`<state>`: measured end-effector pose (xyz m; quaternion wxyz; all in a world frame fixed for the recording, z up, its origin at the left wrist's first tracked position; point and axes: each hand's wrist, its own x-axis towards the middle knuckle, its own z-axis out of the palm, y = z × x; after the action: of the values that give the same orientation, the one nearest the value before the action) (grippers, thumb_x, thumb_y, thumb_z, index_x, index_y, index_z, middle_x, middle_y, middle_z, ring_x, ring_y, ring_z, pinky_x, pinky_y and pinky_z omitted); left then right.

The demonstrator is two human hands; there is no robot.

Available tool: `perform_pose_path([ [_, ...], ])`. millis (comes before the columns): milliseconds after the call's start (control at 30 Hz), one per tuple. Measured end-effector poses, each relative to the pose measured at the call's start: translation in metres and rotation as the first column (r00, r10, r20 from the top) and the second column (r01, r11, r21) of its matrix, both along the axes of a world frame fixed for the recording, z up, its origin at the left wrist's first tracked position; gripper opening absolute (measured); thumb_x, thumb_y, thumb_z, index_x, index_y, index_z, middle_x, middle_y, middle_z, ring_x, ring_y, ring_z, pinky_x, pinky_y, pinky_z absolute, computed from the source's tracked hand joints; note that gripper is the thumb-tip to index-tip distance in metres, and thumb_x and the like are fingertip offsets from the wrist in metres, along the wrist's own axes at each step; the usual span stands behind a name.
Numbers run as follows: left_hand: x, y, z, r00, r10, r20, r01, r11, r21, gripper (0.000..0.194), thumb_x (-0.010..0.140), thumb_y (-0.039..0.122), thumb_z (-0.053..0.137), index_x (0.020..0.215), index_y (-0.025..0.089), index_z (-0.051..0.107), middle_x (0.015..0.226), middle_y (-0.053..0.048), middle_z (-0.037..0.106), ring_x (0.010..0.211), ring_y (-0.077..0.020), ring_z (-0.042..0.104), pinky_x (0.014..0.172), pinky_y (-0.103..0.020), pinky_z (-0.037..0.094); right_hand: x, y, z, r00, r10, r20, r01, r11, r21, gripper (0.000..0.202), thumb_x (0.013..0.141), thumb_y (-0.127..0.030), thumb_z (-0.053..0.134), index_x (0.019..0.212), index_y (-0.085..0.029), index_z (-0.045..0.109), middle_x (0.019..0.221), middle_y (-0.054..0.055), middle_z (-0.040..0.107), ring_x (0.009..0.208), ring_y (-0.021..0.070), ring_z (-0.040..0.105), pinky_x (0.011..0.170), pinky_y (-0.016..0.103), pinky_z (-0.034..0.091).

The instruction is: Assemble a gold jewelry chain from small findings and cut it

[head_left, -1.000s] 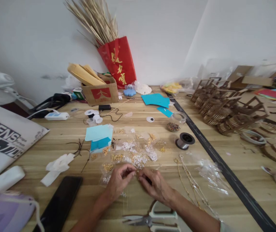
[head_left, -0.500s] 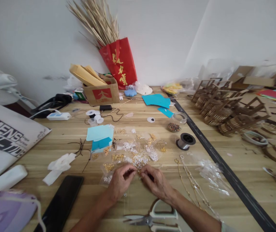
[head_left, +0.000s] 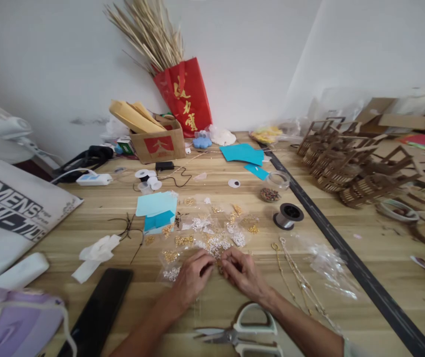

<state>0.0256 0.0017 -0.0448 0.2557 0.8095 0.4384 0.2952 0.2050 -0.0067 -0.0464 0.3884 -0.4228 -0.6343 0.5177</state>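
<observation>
My left hand [head_left: 193, 278] and my right hand [head_left: 242, 271] meet over the near edge of a spread of small beads. Both have thumb and finger pinched together; whatever sits between the fingertips is too small to make out. Just beyond the fingertips lies a heap of silver beads [head_left: 217, 244]. Clear packets of gold beads [head_left: 184, 240] and silver beads [head_left: 171, 273] lie to the left. Below my right wrist rest white-handled scissors [head_left: 255, 327], blades pointing left. Gold and silver chains [head_left: 301, 282] stretch along the right of my right forearm.
A spool of wire [head_left: 288, 216] stands right of the beads, near a jar of brown beads [head_left: 271, 194]. Crumpled clear bags [head_left: 331, 265] lie farther right. At left are a black phone [head_left: 98, 307], a purple iron [head_left: 19, 322] and blue cards [head_left: 156, 204]. Wooden baskets [head_left: 361, 188] stand at right.
My two hands stay pinched close together, with slight shifts of the fingers. The whole view has moved a little, so the things on the table appear slightly farther right.
</observation>
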Motion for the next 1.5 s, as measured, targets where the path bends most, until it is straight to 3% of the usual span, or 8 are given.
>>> perform_pose_path([
  [433, 0.004, 0.002, -0.003, 0.995, 0.003, -0.102, 0.006, 0.996, 0.09, 0.022, 0.089, 0.01, 0.048, 0.084, 0.016, 0.068, 0.078, -0.004, 0.061, 0.072, -0.015, 0.059, 0.066, -0.023, 0.047, -0.001, 0.002, 0.003, 0.997, -0.028, -0.073, 0.024, 0.998, -0.054, 0.031, 0.089, -0.046, 0.052, 0.078, -0.017, 0.051, 0.055, -0.004, 0.052, 0.046, 0.0081, 0.04, 0.043, 0.019, 0.029],
  [667, 0.002, 0.007, 0.004, 0.988, -0.043, -0.145, 0.046, 0.999, 0.013, 0.022, 0.086, 0.009, 0.049, 0.082, 0.017, 0.069, 0.079, -0.004, 0.062, 0.073, -0.0156, 0.06, 0.066, -0.023, 0.047, 0.0, 0.002, 0.0, 0.996, -0.031, -0.079, 0.026, 0.998, -0.055, 0.033, 0.089, -0.048, 0.052, 0.079, -0.017, 0.052, 0.056, -0.003, 0.052, 0.045, 0.008, 0.04, 0.042, 0.018, 0.03],
  [900, 0.002, 0.009, 0.003, 0.988, -0.025, -0.151, 0.027, 1.0, 0.012, 0.02, 0.084, 0.007, 0.05, 0.078, 0.017, 0.067, 0.078, -0.003, 0.062, 0.073, -0.0156, 0.059, 0.067, -0.024, 0.046, 0.0, 0.002, 0.002, 0.997, -0.043, -0.069, 0.039, 0.997, -0.068, 0.033, 0.089, -0.048, 0.052, 0.078, -0.017, 0.051, 0.055, -0.004, 0.052, 0.046, 0.0085, 0.042, 0.044, 0.019, 0.032],
  [1133, 0.002, 0.009, 0.003, 0.998, 0.055, 0.024, -0.054, 0.997, -0.05, 0.013, 0.077, 0.006, 0.056, 0.072, 0.014, 0.066, 0.071, -0.005, 0.064, 0.067, -0.0159, 0.059, 0.063, -0.024, 0.046, 0.001, 0.002, 0.002, 0.999, -0.029, -0.046, 0.026, 0.998, -0.058, 0.036, 0.088, -0.051, 0.051, 0.078, -0.017, 0.051, 0.055, -0.004, 0.051, 0.045, 0.0083, 0.041, 0.043, 0.019, 0.03],
  [1367, -0.004, 0.009, 0.005, 0.925, 0.178, 0.335, -0.043, 0.926, -0.375, 0.007, 0.072, 0.016, 0.06, 0.072, 0.013, 0.066, 0.068, -0.005, 0.067, 0.061, -0.0142, 0.061, 0.057, -0.022, 0.048, 0.001, -0.001, 0.003, 0.999, 0.033, -0.01, -0.033, 0.999, -0.004, 0.033, 0.09, -0.048, 0.05, 0.08, -0.016, 0.051, 0.054, -0.004, 0.05, 0.045, 0.0079, 0.038, 0.044, 0.02, 0.029],
  [1500, -0.006, 0.009, 0.002, 0.877, 0.221, 0.426, -0.004, 0.891, -0.455, 0.009, 0.069, 0.021, 0.066, 0.071, 0.012, 0.066, 0.066, -0.004, 0.067, 0.061, -0.0134, 0.06, 0.057, -0.022, 0.048, 0.001, -0.005, 0.008, 0.992, 0.123, 0.012, -0.123, 0.992, 0.011, 0.03, 0.091, -0.045, 0.05, 0.079, -0.017, 0.051, 0.055, -0.003, 0.051, 0.046, 0.0081, 0.038, 0.043, 0.02, 0.028],
])
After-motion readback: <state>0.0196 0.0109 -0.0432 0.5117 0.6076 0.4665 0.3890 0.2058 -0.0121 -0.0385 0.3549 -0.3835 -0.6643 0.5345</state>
